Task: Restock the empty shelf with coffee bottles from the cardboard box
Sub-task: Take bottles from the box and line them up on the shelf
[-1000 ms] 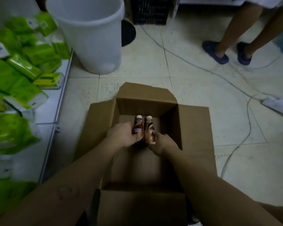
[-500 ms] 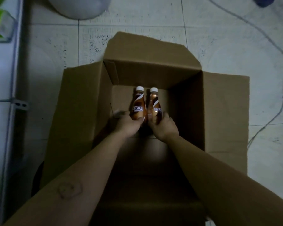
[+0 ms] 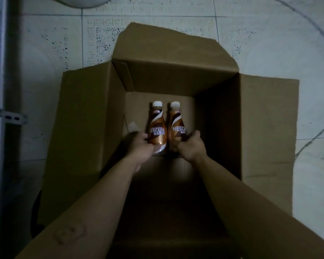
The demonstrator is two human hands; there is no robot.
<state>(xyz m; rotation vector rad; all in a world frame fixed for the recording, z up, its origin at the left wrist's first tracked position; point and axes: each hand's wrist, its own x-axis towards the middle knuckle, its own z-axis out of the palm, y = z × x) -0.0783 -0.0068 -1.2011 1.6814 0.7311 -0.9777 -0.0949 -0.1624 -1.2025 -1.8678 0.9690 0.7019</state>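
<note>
An open cardboard box (image 3: 86, 128) stands on the tiled floor, its flaps spread outward. Two brown coffee bottles with white caps are side by side inside it. My left hand (image 3: 138, 148) grips the lower part of the left coffee bottle (image 3: 157, 128). My right hand (image 3: 191, 146) grips the lower part of the right coffee bottle (image 3: 177, 126). Both bottles are upright and touch each other. The near part of the box's inside is dark. The shelf's boards are out of view.
A white shelf post with a bracket (image 3: 7, 116) runs down the left edge. The bottom of a white bucket (image 3: 86, 1) shows at the top. A cable (image 3: 314, 139) lies on the floor to the right of the box.
The view has tilted down and closer over the box, so the green packs and the other person have left the frame. Both hands stay on the bottles, which show more fully.
</note>
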